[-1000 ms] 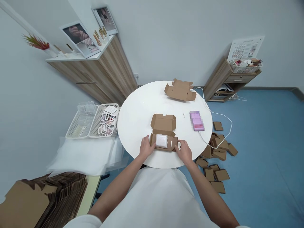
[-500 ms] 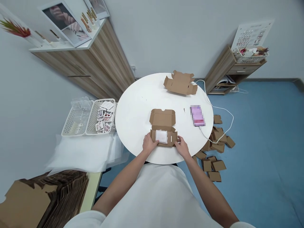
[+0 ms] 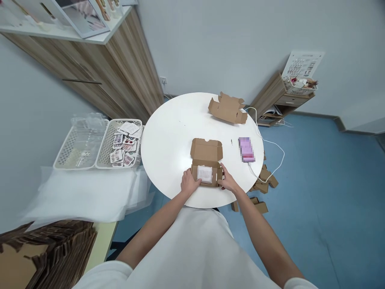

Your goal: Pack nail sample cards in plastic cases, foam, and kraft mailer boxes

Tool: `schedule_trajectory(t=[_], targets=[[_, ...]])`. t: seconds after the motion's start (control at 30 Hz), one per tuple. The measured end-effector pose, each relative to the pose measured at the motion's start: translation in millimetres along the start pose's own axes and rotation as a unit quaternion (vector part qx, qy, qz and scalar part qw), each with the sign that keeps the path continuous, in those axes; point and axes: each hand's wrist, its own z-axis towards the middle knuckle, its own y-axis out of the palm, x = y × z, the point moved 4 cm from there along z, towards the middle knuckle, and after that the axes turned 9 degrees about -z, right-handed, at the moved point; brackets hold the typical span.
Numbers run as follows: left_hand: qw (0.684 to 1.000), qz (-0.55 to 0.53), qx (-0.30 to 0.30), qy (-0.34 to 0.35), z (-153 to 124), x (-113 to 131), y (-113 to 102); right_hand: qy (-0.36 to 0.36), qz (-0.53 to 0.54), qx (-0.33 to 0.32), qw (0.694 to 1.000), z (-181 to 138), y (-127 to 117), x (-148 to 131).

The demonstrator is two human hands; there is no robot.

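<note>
On the white table, near its front edge, lies a brown cardboard box with its lid folded back. Inside it rests a white wrapped packet. My left hand grips the box's left wall, its thumb over the front edge close to the packet. At the right end, my right hand holds the side wall between thumb and fingers, and that wall stands upright. Toward the back of the table is an unfolded cardboard blank.
A phone with a white cable lies at the table's right. Two white baskets stand left, one with small printed cards, above white sheets. Stacked cardboard fills the lower left. Folded boxes lie on the floor at right.
My right hand has moved slightly inward, and the box's right side wall has come up from leaning outward. My left hand stays on the left wall. The camera view has shifted.
</note>
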Motion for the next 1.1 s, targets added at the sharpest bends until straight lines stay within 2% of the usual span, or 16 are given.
schedule_trajectory(t=[0.1,0.2,0.33,0.43,0.53,0.63,0.7,0.8,0.93,1.1], targets=[[1.0,-0.005,-0.002,0.004,1,-1,0,-0.007,-0.036,-0.005,0.999,3,-7,-4],[1.0,-0.007,-0.01,0.006,2,-2,1,-0.027,-0.098,0.02,0.995,5,-8,-7],[1.0,0.003,-0.018,0.016,4,-1,1,-0.064,-0.208,0.084,0.973,7,3,-14],[0.999,0.011,-0.022,0.024,4,0,1,-0.058,-0.234,0.109,0.964,10,14,-15],[0.999,0.012,-0.027,0.031,4,-1,1,-0.04,-0.223,0.131,0.965,12,23,-12],[0.999,0.016,-0.033,0.033,4,-1,0,-0.034,-0.199,0.184,0.962,8,28,-5],[0.999,0.02,-0.039,0.033,4,-1,0,-0.012,-0.171,0.225,0.959,5,30,1],[0.998,0.029,-0.043,0.041,3,0,-1,0.023,-0.147,0.247,0.958,2,34,10],[0.997,0.037,-0.061,0.041,3,-1,-4,0.008,-0.108,0.241,0.965,6,32,14],[0.993,0.035,-0.091,0.065,9,-2,-12,-0.052,-0.041,0.164,0.984,13,28,10]])
